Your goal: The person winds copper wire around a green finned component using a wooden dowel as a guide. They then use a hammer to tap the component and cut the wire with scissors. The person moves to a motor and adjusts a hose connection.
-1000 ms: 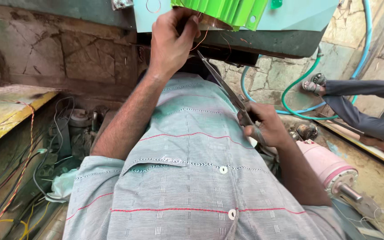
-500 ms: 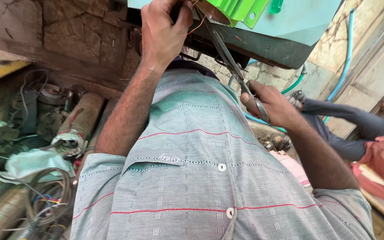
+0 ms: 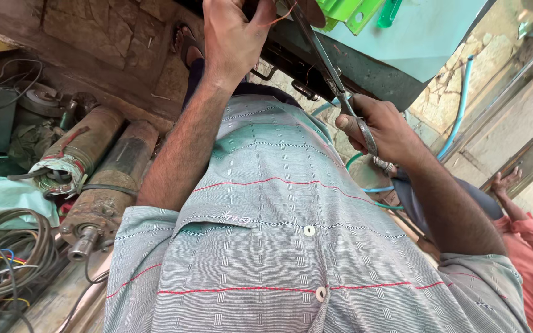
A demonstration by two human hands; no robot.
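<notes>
The right hand [image 3: 380, 126] grips scissors [image 3: 334, 77] by the handles — blades angled up under the green machine [image 3: 414, 37]; the left hand [image 3: 232, 37] pinches a thin copper wire [image 3: 282, 12] beside the blade tips.

Below me the floor [image 3: 50, 308] carries two rusty motor cylinders [image 3: 103, 191] side by side. Coiled wires [image 3: 7, 246] lie just beside them.

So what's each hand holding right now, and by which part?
The right hand grips long metal scissors by the handle loops, blades pointing up. The left hand is closed at the dark underside of the pale green machine; what it pinches cannot be told.
</notes>
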